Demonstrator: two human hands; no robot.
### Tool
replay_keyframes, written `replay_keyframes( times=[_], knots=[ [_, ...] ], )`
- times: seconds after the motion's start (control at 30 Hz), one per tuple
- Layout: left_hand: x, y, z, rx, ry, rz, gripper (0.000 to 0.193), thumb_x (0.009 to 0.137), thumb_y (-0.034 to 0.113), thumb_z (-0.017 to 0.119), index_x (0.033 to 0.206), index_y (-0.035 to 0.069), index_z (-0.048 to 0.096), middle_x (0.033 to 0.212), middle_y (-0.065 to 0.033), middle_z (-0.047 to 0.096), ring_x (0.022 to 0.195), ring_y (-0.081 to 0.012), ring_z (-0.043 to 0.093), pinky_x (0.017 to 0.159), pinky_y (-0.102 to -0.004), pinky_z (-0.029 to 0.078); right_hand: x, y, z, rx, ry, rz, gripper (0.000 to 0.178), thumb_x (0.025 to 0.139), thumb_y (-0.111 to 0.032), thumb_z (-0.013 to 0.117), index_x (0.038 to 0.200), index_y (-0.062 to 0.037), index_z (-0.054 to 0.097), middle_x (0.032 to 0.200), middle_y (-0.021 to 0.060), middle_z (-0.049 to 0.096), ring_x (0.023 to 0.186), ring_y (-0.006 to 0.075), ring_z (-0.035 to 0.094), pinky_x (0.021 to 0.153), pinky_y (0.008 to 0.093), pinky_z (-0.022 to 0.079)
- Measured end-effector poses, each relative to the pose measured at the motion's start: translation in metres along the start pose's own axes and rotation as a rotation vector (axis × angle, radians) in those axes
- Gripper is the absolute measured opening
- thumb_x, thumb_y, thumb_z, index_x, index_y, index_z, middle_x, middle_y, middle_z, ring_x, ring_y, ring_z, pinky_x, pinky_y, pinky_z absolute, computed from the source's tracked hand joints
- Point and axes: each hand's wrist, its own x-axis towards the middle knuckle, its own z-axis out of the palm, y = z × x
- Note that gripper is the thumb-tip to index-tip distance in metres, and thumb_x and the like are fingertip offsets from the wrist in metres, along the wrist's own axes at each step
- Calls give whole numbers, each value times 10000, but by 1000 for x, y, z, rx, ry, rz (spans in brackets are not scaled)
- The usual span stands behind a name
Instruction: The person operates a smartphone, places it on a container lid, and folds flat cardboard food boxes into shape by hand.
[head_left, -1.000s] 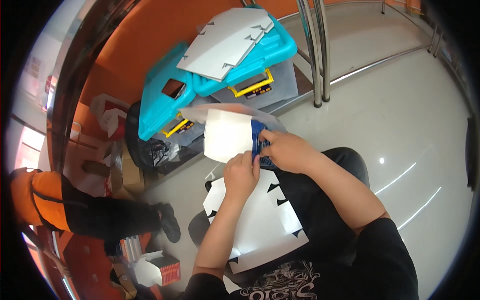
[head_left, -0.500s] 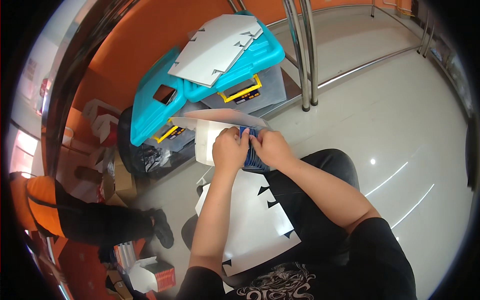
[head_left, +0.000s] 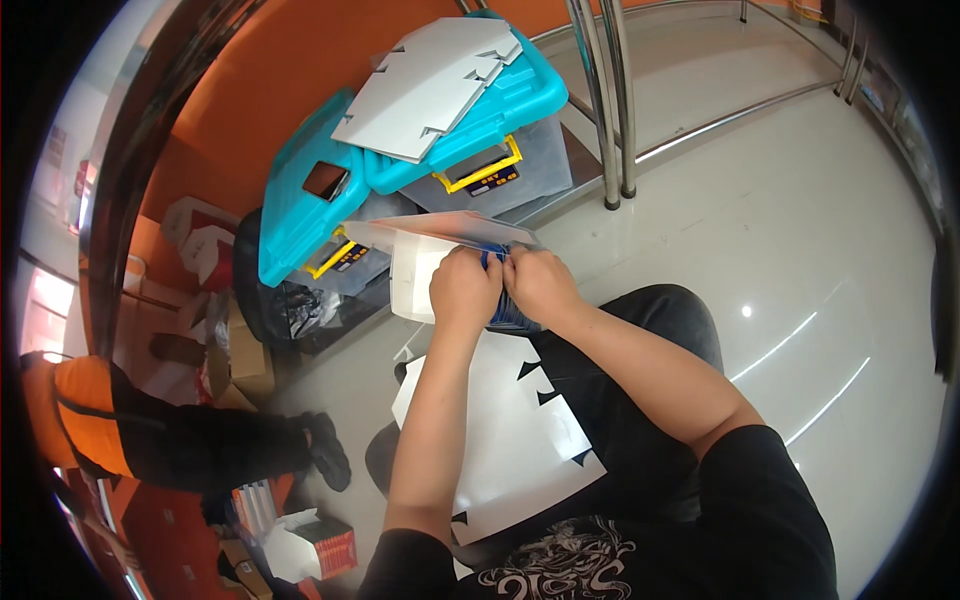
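My left hand (head_left: 466,287) and my right hand (head_left: 541,287) meet over a row of thin blue packets (head_left: 511,318) packed upright, one behind another. Both hands have their fingers curled in at the packets' top edges, with the thumbs close together. The fingertips are partly hidden, so how many packets each hand grips does not show. Around the packets stands an open white cardboard box (head_left: 408,275), its flap raised at the far side. A flat white die-cut sheet (head_left: 510,430) with black notches lies across my lap, below the box.
Beyond the box are two clear storage bins with turquoise lids (head_left: 305,215) and yellow latches; white die-cut sheets (head_left: 430,85) lie on one, a phone-like dark object (head_left: 327,180) on the other. Metal legs (head_left: 612,120) stand behind. A person in orange and black (head_left: 200,440) is at left, near cartons (head_left: 310,545).
My hands have shifted slightly up and closer over the packets, and the fingers now hide more of their blue faces. The other person's foot has moved slightly.
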Motion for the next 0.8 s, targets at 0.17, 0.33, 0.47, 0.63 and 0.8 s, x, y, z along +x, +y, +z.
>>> replay_keyframes(
  times=[0.17,0.33,0.47,0.63,0.8],
  knots=[
    [7,3,3,49,-55,-21,301,936,296,699,929,3,768,907,-240,753,847,-457,735,774,-541,591,1,3,0,21,-4,5,289,1008,-239,629,944,30,710,857,293,738,819,508,725,768,583,586],
    [7,6,-1,48,-80,-45,302,936,294,698,926,0,767,905,-247,754,856,-460,735,783,-546,589,1,3,0,66,34,-17,244,986,-192,649,910,37,684,842,303,718,790,512,703,736,581,563],
    [1,-4,1,-44,-32,-11,298,946,272,695,900,-17,746,858,-251,738,811,-464,720,749,-551,567,4,4,4,94,34,-14,265,963,-201,682,868,47,692,829,293,716,780,499,702,734,557,565],
    [-3,-2,-7,-101,-55,-42,298,955,268,677,921,-21,743,902,-273,742,850,-478,720,786,-572,572,10,5,4,95,-44,38,345,966,-291,667,903,39,745,860,300,729,843,485,729,789,566,590],
    [-5,0,-4,-76,-8,-71,302,946,268,682,908,-27,733,884,-258,743,803,-476,718,755,-555,580,14,-2,-4,27,-102,121,321,933,-275,691,893,37,760,869,293,738,844,483,732,784,567,594]
  ],
)
